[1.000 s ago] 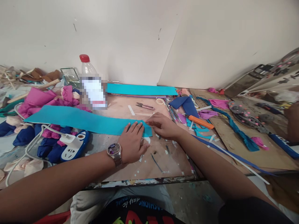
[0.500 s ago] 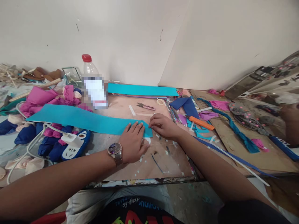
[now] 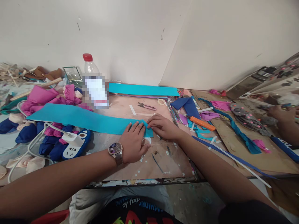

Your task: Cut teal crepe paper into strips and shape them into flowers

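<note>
A long turquoise strip of thin sheet, paper or fabric (image 3: 77,116), stretches from the left over the worktable (image 3: 130,171). My left hand (image 3: 133,141), with a watch on its wrist, lies spread on the strip near its right end, fingers out flat. At that end my right hand (image 3: 163,126) has its fingers bent together in a pinch on the strip's far corner, which looks folded over. Beyond my hands lie thread snips (image 3: 147,106) and a ring of tape (image 3: 161,102).
Behind are a red-capped bottle (image 3: 90,63) and stacked turquoise strips (image 3: 142,89). Pink and blue fabric pieces (image 3: 44,96) and a power strip (image 3: 76,149) lie left. An orange utility knife (image 3: 202,123) and cardboard (image 3: 224,130) lie right, with another person's hand (image 3: 280,113) beyond.
My right hand has shifted slightly left along the strip's end. My left hand stays pressed on the strip. The other person's hand at far right has moved left.
</note>
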`<act>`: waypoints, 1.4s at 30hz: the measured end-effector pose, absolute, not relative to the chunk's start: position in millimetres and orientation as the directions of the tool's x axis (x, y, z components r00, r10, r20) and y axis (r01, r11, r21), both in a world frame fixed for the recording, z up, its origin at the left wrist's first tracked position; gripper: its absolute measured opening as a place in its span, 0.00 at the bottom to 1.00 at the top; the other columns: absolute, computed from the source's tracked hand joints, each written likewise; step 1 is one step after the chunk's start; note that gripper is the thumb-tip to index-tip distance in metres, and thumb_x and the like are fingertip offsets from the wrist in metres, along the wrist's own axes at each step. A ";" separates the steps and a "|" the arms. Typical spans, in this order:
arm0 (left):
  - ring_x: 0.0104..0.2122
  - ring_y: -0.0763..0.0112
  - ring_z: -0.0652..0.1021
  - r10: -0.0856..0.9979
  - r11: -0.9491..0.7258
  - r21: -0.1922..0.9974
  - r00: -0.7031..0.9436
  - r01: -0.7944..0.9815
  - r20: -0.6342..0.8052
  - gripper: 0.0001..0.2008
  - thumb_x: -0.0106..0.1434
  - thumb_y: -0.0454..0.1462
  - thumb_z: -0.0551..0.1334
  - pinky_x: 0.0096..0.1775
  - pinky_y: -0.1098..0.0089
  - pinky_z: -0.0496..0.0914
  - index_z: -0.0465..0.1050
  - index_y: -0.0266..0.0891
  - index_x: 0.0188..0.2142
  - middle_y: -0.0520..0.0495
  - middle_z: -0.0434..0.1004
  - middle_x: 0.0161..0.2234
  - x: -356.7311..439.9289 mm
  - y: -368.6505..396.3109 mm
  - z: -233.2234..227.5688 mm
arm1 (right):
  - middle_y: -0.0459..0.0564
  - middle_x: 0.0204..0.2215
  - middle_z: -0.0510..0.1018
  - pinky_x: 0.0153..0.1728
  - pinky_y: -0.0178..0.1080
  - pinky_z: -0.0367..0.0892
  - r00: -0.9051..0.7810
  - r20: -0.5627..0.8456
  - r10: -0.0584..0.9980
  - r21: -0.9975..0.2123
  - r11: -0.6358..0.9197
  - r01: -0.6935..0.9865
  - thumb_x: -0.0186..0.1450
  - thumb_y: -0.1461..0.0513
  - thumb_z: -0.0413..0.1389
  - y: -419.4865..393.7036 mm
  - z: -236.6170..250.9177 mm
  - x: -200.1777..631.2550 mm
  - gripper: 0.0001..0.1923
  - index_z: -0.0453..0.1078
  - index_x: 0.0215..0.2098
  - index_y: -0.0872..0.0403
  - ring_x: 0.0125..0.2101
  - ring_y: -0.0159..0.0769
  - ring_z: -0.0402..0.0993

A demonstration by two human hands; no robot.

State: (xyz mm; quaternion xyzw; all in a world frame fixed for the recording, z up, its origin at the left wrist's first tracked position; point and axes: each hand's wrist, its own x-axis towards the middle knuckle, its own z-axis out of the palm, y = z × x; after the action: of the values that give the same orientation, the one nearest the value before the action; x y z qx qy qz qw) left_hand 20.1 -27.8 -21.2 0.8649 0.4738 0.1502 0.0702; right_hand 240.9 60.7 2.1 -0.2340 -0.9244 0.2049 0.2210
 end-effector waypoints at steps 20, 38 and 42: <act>0.69 0.46 0.57 0.840 -0.542 0.260 0.511 0.799 0.180 0.38 0.70 0.55 0.49 0.68 0.47 0.50 0.57 0.31 0.69 0.36 0.55 0.71 20.4 -27.7 -20.2 | 0.56 0.43 0.79 0.50 0.50 0.68 -0.768 0.295 0.569 -0.412 0.801 0.435 0.70 0.59 0.55 57.5 -0.9 240.2 0.13 0.79 0.49 0.51 0.45 0.44 0.74; 0.68 0.46 0.59 0.837 -0.546 0.271 0.506 0.792 0.208 0.37 0.69 0.55 0.50 0.68 0.47 0.50 0.59 0.32 0.68 0.35 0.60 0.68 20.1 -27.4 -22.8 | 0.54 0.50 0.81 0.57 0.53 0.68 -0.787 0.330 0.522 -0.468 0.814 0.344 0.70 0.58 0.55 56.2 1.3 241.5 0.16 0.75 0.55 0.48 0.51 0.45 0.76; 0.68 0.46 0.58 0.837 -0.546 0.268 0.506 0.794 0.205 0.37 0.69 0.55 0.50 0.68 0.47 0.50 0.59 0.32 0.68 0.34 0.60 0.68 20.1 -27.5 -21.9 | 0.54 0.48 0.83 0.56 0.52 0.69 -0.781 0.322 0.535 -0.482 0.803 0.351 0.71 0.58 0.55 56.9 0.6 242.2 0.16 0.76 0.54 0.49 0.50 0.44 0.75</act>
State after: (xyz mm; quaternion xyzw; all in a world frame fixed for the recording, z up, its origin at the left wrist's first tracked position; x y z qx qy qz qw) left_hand 20.1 -27.5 -21.9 0.8651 0.4714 0.1567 0.0697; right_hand 242.2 56.9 0.6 -0.2402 -0.9218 0.2021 0.2274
